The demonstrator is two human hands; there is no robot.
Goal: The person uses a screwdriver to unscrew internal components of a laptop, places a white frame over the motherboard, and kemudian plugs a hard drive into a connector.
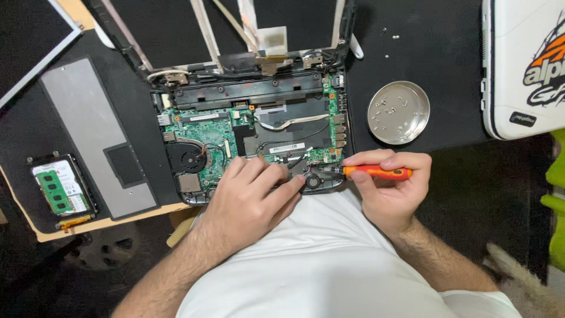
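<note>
Orange-handled screwdriver (376, 172) sits clamped in the fingers (376, 158) of your right hand (391, 185), its tip at the near right corner of the opened laptop base (253, 141). Your left hand (250, 203) rests with fingers spread and flat on that base's near edge, gripping nothing. Beyond, a round metal dish (398, 112) of screws sits on the desk (447, 65).

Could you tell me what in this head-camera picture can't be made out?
- Screwdriver tip: too small, and lost among the board parts.
- Board under the left hand: covered.
- Screws in the round metal dish: too small to count.
- White case: cut by the right edge.
</note>
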